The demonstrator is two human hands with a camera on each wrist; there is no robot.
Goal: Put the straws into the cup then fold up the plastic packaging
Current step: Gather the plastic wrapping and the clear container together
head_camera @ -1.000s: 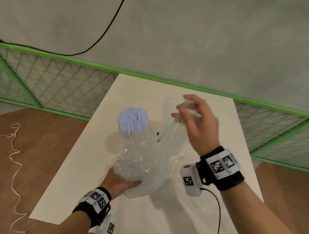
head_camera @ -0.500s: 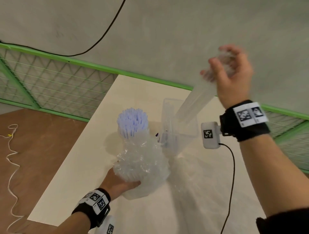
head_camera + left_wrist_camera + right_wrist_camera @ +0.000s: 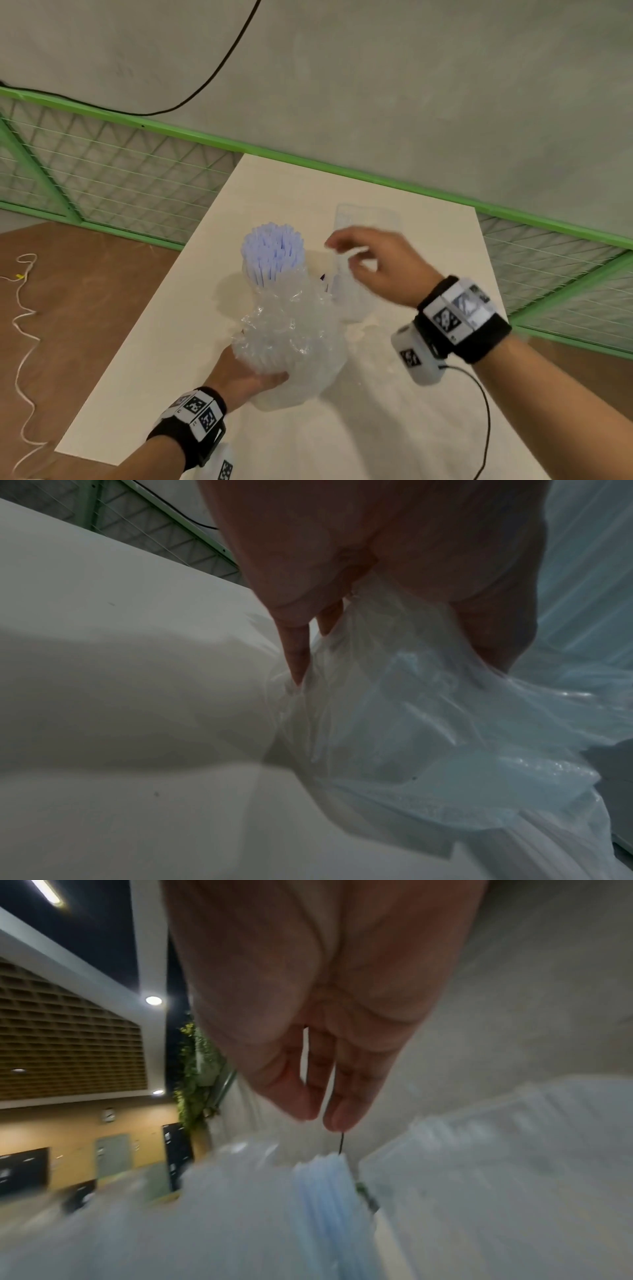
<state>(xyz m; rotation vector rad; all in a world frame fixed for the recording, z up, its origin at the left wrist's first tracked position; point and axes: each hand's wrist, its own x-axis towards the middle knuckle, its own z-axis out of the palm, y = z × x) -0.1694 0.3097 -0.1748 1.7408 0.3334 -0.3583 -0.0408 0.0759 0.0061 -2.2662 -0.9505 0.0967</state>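
A bundle of pale blue-white straws [image 3: 272, 250] stands upright out of crumpled clear plastic packaging [image 3: 291, 335] on the white table [image 3: 376, 428]. My left hand [image 3: 246, 377] grips the packaging low down; in the left wrist view its fingers [image 3: 294, 653] curl into the plastic [image 3: 411, 723]. A clear cup [image 3: 368, 216] stands just right of the bundle, partly hidden by my right hand [image 3: 342, 253]. That hand hovers in front of the cup with relaxed fingers and holds nothing. The right wrist view is blurred: straight fingers [image 3: 346, 1112] above the straws [image 3: 325, 1191].
A green mesh fence [image 3: 120, 178] runs behind and to both sides of the table. A black cable [image 3: 219, 68] hangs on the wall. A white cord [image 3: 24, 308] lies on the brown floor at left. The table's left edge is close to the bundle.
My right hand held a bunch of clear straws raised over the cup; it has since dropped back down beside the bundle and is empty. My left hand has kept its grip.
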